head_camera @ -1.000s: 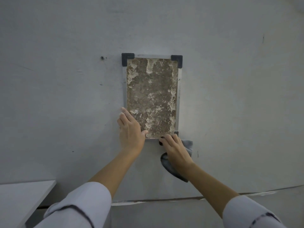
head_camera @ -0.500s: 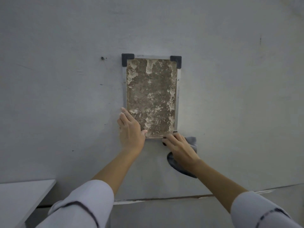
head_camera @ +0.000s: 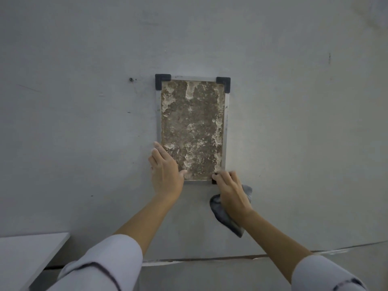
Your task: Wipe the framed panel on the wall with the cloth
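A framed panel (head_camera: pixel 192 127) hangs upright on the grey wall, with a silver frame, black corner caps and a mottled brown and whitish surface. My left hand (head_camera: pixel 165 171) lies flat against the panel's lower left corner, fingers together pointing up. My right hand (head_camera: pixel 233 190) presses a grey cloth (head_camera: pixel 224 215) against the wall at the panel's lower right corner, covering that corner cap. The cloth hangs below and to the right of the hand.
A white table corner (head_camera: pixel 29 253) juts in at the lower left. A small hole (head_camera: pixel 131 79) marks the wall left of the panel. A seam (head_camera: pixel 210 260) runs across the wall below my arms.
My right hand with the cloth has shifted slightly up and right along the panel's bottom edge to its lower right corner. My left hand has stayed in place.
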{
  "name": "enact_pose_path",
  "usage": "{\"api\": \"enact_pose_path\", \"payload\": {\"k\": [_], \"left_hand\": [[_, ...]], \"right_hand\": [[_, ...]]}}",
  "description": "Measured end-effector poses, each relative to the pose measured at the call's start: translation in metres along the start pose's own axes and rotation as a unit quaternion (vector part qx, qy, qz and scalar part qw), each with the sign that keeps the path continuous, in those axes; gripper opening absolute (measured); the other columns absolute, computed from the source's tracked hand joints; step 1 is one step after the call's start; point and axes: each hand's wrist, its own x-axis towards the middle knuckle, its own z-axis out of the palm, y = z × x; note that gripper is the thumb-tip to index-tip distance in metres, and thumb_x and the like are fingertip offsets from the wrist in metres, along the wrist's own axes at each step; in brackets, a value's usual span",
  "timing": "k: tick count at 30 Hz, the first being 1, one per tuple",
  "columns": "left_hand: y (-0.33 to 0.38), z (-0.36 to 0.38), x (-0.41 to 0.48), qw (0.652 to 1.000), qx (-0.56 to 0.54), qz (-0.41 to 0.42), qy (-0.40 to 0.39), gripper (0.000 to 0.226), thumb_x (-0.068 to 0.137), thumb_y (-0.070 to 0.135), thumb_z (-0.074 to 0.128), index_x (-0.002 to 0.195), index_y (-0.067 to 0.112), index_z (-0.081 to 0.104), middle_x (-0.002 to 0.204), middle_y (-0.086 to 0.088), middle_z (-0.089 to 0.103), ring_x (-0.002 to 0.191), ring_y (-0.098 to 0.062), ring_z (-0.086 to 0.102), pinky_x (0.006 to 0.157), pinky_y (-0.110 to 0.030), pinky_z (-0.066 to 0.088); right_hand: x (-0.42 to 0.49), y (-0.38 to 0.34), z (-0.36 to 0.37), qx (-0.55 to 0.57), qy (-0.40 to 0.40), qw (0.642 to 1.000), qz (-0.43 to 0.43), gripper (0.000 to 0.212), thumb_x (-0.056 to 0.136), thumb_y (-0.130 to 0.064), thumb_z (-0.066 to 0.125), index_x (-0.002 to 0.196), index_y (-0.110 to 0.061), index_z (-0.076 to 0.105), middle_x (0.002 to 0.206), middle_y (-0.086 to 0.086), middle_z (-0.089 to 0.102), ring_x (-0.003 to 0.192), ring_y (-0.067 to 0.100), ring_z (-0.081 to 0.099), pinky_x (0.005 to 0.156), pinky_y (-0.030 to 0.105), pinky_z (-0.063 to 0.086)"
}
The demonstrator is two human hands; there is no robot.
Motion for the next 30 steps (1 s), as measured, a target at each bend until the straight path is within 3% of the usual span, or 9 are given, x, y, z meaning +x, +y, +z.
{"api": "enact_pose_path", "payload": {"k": [8,13,17,19,21,25,30], "left_hand": [[-0.005,0.002,-0.007,0.999,-0.043,0.006,0.009,0.118,0.074,0.042,0.078,0.148,-0.006,0.0,0.142,-0.018,0.026,0.127,-0.03,0.033,0.102,-0.034,0.042],[-0.013,0.001,-0.006,0.999,-0.048,0.013,-0.011,0.12,0.072,0.036,0.081,0.149,-0.001,-0.004,0.145,-0.014,0.022,0.128,-0.03,0.032,0.093,-0.034,0.048],[-0.024,0.001,-0.004,0.998,-0.055,0.034,-0.006,0.115,0.075,0.029,0.08,0.15,0.006,-0.004,0.142,-0.011,0.025,0.123,-0.027,0.036,0.084,-0.031,0.05],[-0.032,0.002,-0.001,0.996,-0.071,0.048,-0.002,0.111,0.076,0.02,0.079,0.151,0.011,-0.001,0.137,-0.009,0.029,0.119,-0.026,0.041,0.08,-0.031,0.051],[-0.041,0.002,0.0,0.995,-0.079,0.064,0.007,0.102,0.079,0.011,0.074,0.151,0.014,0.002,0.132,-0.008,0.032,0.112,-0.027,0.047,0.073,-0.033,0.054],[-0.053,0.001,-0.002,0.991,-0.104,0.08,-0.005,0.097,0.081,0.011,0.069,0.152,0.019,0.003,0.128,-0.009,0.035,0.103,-0.031,0.052,0.067,-0.04,0.054],[-0.058,0.001,-0.005,0.991,-0.109,0.08,-0.015,0.102,0.075,0.019,0.075,0.153,0.021,0.008,0.12,-0.006,0.036,0.095,-0.027,0.052,0.06,-0.035,0.051]], "right_hand": [[0.135,-0.033,-0.046,0.009,0.201,0.98,0.007,0.028,0.073,0.014,0.058,0.098,0.001,0.056,0.1,0.019,0.053,0.087,0.031,0.048,0.079,0.039,0.046],[0.121,-0.048,-0.011,-0.027,0.149,0.988,-0.038,0.034,0.073,0.011,0.062,0.105,0.002,0.059,0.103,0.016,0.054,0.09,0.029,0.047,0.082,0.034,0.043],[0.068,-0.047,0.02,-0.036,0.076,0.99,-0.115,0.043,0.077,0.004,0.046,0.119,0.007,0.055,0.115,0.019,0.055,0.1,0.034,0.05,0.092,0.042,0.045],[0.053,-0.046,0.024,-0.047,0.032,0.988,-0.143,0.042,0.077,0.006,0.04,0.115,0.007,0.057,0.112,0.019,0.056,0.095,0.034,0.051,0.088,0.043,0.047],[0.052,-0.046,0.018,-0.038,0.017,0.984,-0.172,0.032,0.075,0.011,0.045,0.103,0.004,0.06,0.103,0.017,0.057,0.087,0.031,0.049,0.08,0.043,0.048],[0.091,-0.051,-0.008,0.028,0.078,0.988,-0.134,0.028,0.076,0.01,0.061,0.103,0.002,0.061,0.102,0.015,0.058,0.091,0.028,0.049,0.079,0.038,0.046],[0.156,-0.061,-0.022,0.007,0.151,0.986,-0.075,0.032,0.076,0.013,0.063,0.105,0.001,0.059,0.103,0.015,0.055,0.091,0.027,0.044,0.08,0.038,0.046]]}}
